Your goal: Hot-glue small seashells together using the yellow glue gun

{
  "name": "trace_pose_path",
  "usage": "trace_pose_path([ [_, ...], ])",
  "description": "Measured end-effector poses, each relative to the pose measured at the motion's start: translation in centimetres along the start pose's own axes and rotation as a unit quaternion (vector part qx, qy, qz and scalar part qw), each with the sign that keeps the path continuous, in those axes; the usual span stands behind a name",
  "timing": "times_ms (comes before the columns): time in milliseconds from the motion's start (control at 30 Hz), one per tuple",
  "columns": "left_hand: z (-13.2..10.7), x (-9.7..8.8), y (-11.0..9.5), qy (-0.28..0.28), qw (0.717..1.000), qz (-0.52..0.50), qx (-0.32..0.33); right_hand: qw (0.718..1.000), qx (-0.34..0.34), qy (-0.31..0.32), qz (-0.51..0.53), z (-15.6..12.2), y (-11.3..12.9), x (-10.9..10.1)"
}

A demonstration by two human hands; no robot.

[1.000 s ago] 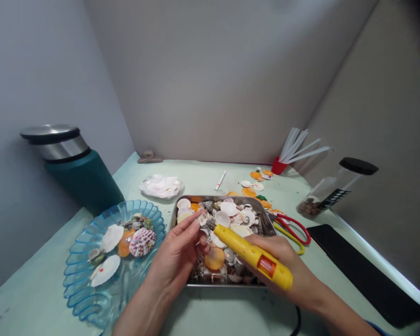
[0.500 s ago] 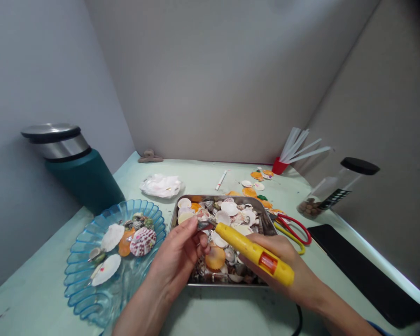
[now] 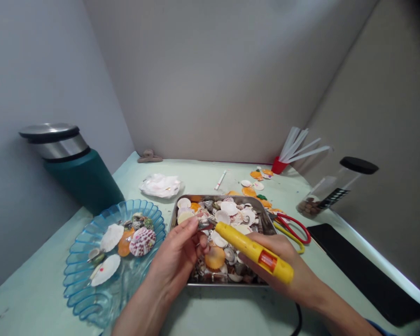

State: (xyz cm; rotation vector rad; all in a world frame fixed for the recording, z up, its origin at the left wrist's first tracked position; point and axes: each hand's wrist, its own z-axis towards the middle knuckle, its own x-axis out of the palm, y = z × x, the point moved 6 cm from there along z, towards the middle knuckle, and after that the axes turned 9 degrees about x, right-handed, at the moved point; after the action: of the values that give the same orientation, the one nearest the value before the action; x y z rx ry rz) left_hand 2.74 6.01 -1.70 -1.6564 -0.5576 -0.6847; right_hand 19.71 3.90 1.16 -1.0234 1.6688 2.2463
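Observation:
My left hand [image 3: 178, 249] pinches a small greyish shell [image 3: 204, 224] between thumb and fingertips, over the left part of a metal tray. My right hand [image 3: 280, 261] is wrapped round a yellow pen-shaped tool [image 3: 243, 242] with a metal tip and an orange window in its handle. The tool's tip meets or almost meets the small shell; which of the two I cannot tell. Beneath both hands lies the metal tray [image 3: 227, 284], filled with white, orange and dark shells. The right hand hides part of the tray's right side.
On the left, a blue scalloped plate [image 3: 80, 261] holds several shells beside a teal flask [image 3: 84, 179]. White wrapping [image 3: 161, 185], a pen [image 3: 220, 180] and loose shells [image 3: 249, 192] lie behind. Rightward are scissors [image 3: 296, 227], a red cup of white sticks [image 3: 279, 165], a jar [image 3: 310, 207] and a black slab [image 3: 364, 275].
The view shifts very slightly. Both hands keep almost the same pose, the shell and the yellow tool still held tip to shell.

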Motion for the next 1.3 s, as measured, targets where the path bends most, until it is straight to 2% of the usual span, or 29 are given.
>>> trace_pose_path([
  [1300, 0.06, 0.38, -0.05, 0.004, 1.0, 0.01, 0.005, 1.0, -0.004, -0.006, 0.0, 0.1, 0.14, -0.07],
])
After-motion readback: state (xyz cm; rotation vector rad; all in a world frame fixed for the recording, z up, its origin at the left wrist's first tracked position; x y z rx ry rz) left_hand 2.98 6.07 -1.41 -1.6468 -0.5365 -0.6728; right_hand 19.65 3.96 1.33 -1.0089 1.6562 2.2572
